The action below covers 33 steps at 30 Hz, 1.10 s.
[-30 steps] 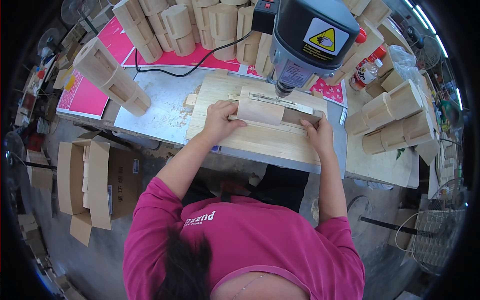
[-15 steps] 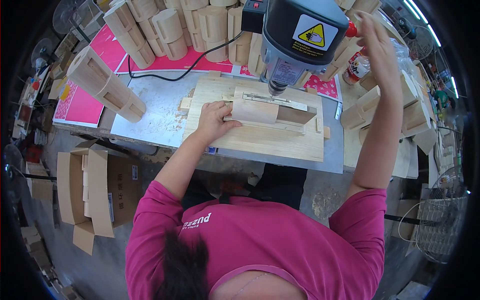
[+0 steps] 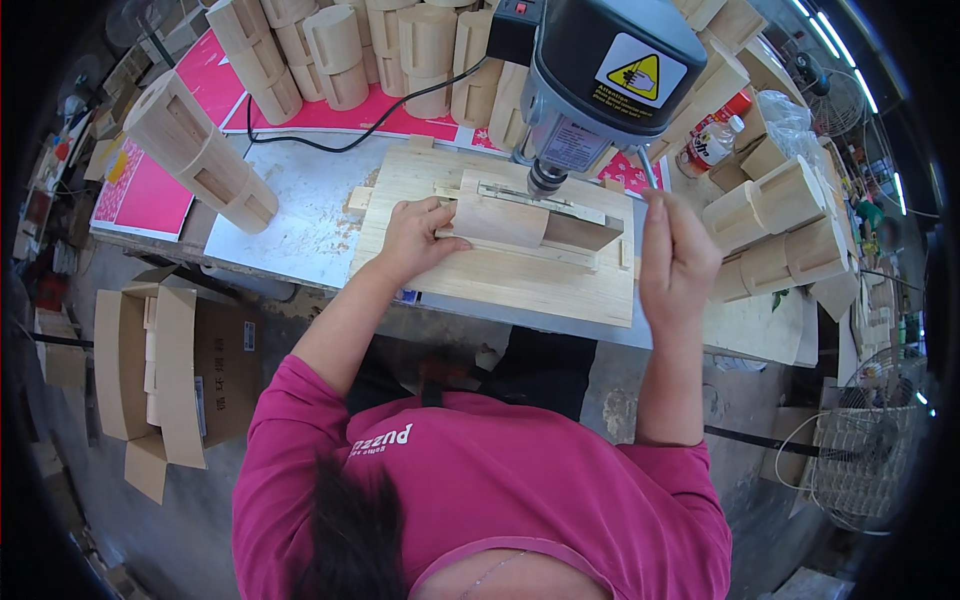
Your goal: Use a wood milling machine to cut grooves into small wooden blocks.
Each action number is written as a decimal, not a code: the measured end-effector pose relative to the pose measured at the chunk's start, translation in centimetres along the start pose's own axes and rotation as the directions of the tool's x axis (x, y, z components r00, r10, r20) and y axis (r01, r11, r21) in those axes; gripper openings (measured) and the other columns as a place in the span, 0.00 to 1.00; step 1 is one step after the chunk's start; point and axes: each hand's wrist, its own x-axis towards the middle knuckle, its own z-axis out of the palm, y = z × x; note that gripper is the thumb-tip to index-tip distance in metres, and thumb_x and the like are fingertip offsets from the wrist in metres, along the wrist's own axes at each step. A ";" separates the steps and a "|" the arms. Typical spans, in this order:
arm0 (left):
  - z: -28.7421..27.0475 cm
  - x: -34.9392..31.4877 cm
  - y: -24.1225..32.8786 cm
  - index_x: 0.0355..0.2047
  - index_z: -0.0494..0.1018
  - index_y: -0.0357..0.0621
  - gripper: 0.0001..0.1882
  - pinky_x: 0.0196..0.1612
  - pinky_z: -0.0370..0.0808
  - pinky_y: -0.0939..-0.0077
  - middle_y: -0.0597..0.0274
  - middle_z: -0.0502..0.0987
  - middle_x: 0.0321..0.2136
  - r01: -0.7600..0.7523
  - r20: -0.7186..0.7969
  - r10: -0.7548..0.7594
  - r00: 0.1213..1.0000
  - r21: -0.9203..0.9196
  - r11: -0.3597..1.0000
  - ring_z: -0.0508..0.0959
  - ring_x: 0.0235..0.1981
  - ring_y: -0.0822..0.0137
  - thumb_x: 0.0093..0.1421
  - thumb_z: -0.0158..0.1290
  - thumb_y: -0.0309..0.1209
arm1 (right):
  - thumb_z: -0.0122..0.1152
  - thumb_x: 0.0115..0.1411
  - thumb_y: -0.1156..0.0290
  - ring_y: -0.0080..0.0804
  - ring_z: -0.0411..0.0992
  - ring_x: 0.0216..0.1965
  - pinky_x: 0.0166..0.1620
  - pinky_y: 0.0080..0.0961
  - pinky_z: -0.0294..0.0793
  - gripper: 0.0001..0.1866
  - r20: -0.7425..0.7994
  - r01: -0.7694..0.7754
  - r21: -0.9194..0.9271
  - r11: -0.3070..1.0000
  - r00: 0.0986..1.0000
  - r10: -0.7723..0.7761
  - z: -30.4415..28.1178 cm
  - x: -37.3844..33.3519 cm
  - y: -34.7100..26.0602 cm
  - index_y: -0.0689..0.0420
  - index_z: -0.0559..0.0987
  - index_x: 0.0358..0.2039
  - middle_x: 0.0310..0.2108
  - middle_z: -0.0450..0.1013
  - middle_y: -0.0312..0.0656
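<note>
A pale wooden block with a rounded side [image 3: 497, 217] lies in a fixture on a flat wooden board [image 3: 480, 283]. My left hand [image 3: 414, 238] grips its left end, thumb in front and fingers behind. Just above the block's slotted metal guide hangs the chuck [image 3: 546, 180] of a dark drill press [image 3: 612, 65]. To the right, my right hand [image 3: 681, 250] is closed around the lower end of the drill press's metal lever [image 3: 649, 168]; the fingers hide the lever's knob. Whether the bit touches the wood is too small to tell.
Stacked wooden cylinders [image 3: 336, 55] line the back of the table on pink sheets. Another stack [image 3: 200, 150] leans at the left, more [image 3: 785, 240] at the right near a bottle [image 3: 708, 145]. A black cable [image 3: 345, 155] crosses behind. An open carton [image 3: 180, 380] stands on the floor.
My right hand has come down from up beside the drill press head, swinging the lever downward. My left hand stays on the wooden block. The whole view has shifted slightly.
</note>
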 end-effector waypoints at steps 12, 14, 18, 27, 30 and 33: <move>0.1 0.1 0.2 0.40 0.74 0.54 0.25 0.39 0.59 0.72 0.71 0.71 0.23 0.005 -0.008 -0.005 1.000 -0.008 1.000 0.74 0.28 0.71 0.39 0.64 0.41 | 0.52 0.53 0.81 0.30 0.63 0.18 0.21 0.24 0.60 0.06 -0.092 0.041 0.153 0.987 0.995 -0.027 5.4 -5.1 4.7 0.65 0.75 0.32 0.18 0.65 0.42; 0.1 0.3 0.4 0.40 0.74 0.54 0.25 0.39 0.59 0.72 0.71 0.71 0.23 0.018 0.004 -0.018 1.000 -0.012 1.000 0.73 0.28 0.72 0.39 0.64 0.41 | 0.53 0.53 0.80 0.31 0.61 0.16 0.20 0.24 0.59 0.04 -0.069 0.135 0.084 0.987 0.989 -0.130 4.2 -4.4 4.7 0.64 0.75 0.29 0.15 0.63 0.42; -0.1 -0.6 0.8 0.38 0.75 0.54 0.24 0.37 0.58 0.71 0.71 0.71 0.23 0.052 -0.019 -0.052 0.998 0.041 0.998 0.72 0.28 0.71 0.37 0.64 0.42 | 0.55 0.53 0.73 0.38 0.63 0.14 0.21 0.25 0.61 0.07 -0.147 0.047 0.108 0.993 0.989 -0.031 0.6 2.8 0.7 0.61 0.73 0.21 0.13 0.62 0.44; 2.6 1.2 3.6 0.34 0.75 0.53 0.22 0.35 0.57 0.71 0.71 0.70 0.21 0.050 -0.074 -0.047 0.996 0.036 0.998 0.70 0.26 0.69 0.37 0.64 0.43 | 0.45 0.57 0.54 0.42 0.71 0.30 0.36 0.30 0.66 0.23 -0.011 -0.095 -0.108 0.990 0.995 0.095 2.3 13.7 8.6 0.64 0.76 0.32 0.24 0.72 0.51; 2.9 1.2 3.1 0.39 0.75 0.52 0.27 0.35 0.58 0.70 0.71 0.72 0.23 0.051 -0.055 -0.049 0.997 0.051 0.997 0.71 0.28 0.70 0.36 0.63 0.45 | 0.46 0.58 0.56 0.38 0.70 0.28 0.33 0.28 0.66 0.22 -0.012 -0.090 -0.160 0.983 0.996 0.089 0.5 11.9 4.1 0.65 0.75 0.30 0.22 0.71 0.49; 2.9 1.0 3.0 0.38 0.76 0.53 0.26 0.36 0.58 0.71 0.71 0.72 0.23 0.051 -0.047 -0.050 0.998 0.041 0.998 0.71 0.27 0.70 0.36 0.64 0.45 | 0.49 0.57 0.64 0.40 0.64 0.16 0.23 0.27 0.64 0.14 -0.064 -0.056 -0.069 0.996 0.997 0.051 -0.5 8.3 1.9 0.60 0.71 0.19 0.13 0.63 0.47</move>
